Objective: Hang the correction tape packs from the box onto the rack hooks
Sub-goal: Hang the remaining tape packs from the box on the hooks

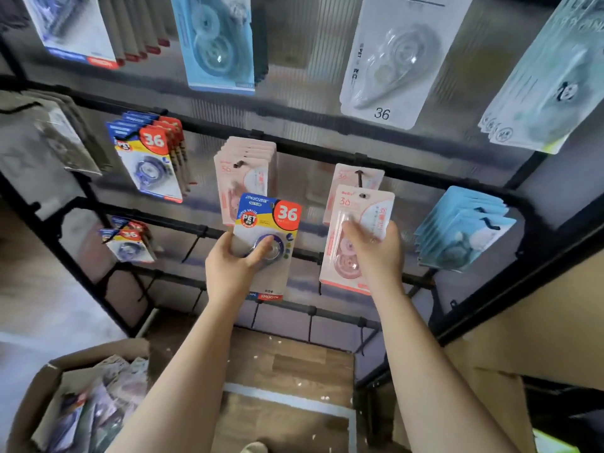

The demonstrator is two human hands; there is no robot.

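Observation:
My left hand (236,259) grips a blue, yellow and red correction tape pack (271,223) marked 36, upright in front of the rack. My right hand (376,246) holds a pink pack (351,223) just below a hook (359,175) that carries one pink pack (346,176). To the left, a stack of pink packs (245,165) hangs on another hook. The cardboard box (45,380) with loose packs (98,410) sits at the lower left.
Black rack bars (294,148) carry more hanging packs: blue-red ones (150,158) at left, a smaller set (129,245) below, light blue ones (464,227) at right. Bare hooks (196,243) stick out on the lower bars. A cardboard sheet (539,322) leans at right.

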